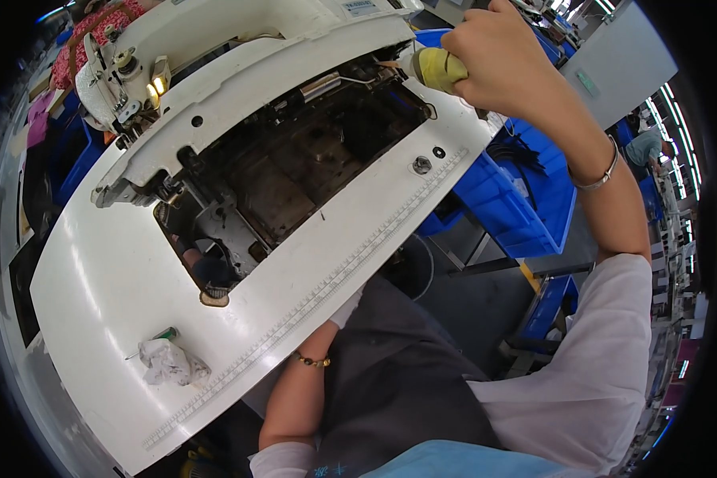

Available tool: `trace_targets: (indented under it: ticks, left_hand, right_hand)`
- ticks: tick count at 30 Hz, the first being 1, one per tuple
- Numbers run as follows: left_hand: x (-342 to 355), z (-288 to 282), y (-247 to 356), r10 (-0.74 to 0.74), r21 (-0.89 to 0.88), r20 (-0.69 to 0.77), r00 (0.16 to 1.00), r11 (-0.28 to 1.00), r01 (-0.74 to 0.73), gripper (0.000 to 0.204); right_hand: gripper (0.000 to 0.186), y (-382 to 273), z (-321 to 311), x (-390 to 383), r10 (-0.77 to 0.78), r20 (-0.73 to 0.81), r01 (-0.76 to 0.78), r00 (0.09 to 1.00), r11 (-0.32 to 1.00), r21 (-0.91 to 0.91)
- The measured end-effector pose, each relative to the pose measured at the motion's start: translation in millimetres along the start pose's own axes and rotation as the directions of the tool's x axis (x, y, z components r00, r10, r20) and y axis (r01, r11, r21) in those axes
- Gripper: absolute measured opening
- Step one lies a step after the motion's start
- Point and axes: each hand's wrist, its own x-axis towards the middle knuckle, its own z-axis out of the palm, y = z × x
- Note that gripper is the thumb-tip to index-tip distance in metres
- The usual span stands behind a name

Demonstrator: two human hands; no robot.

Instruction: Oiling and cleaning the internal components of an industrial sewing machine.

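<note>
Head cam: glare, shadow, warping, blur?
Head view: glare streaks the white tabletop; sewing-machine lamp glows brightly; open cavity looks dark; fisheye bends surroundings toward the rim, corners black; right hand and yellow-green cloth show no obvious motion blur.

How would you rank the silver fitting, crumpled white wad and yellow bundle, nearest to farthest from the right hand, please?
1. Yellow bundle: in the right hand.
2. Silver fitting: white tabletop, right side.
3. Crumpled white wad: tabletop, left side.

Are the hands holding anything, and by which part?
Right hand: yellow-green piece, gripped at its right end. Left hand: mostly hidden under the tabletop; cannot tell.
</note>
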Motion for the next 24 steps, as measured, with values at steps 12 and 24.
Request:
trace_targets:
  ticks: [12,24]
  left_hand:
    - [10,-18,32,-0.299,-0.726,0.318,0.9,0.533,0.434,0.034]
    - [7,-16,28,-0.151,-0.285,0.117,0.982,0.942,0.179,0.046]
  right_hand:
    - [0.009,-4,-8,-6,0.102,0.03,-0.101,0.994,0.994,-0.04]
    - [0.014,10,9,-2,0.135,-0.074,-0.143,0.988,0.984,-0.11]
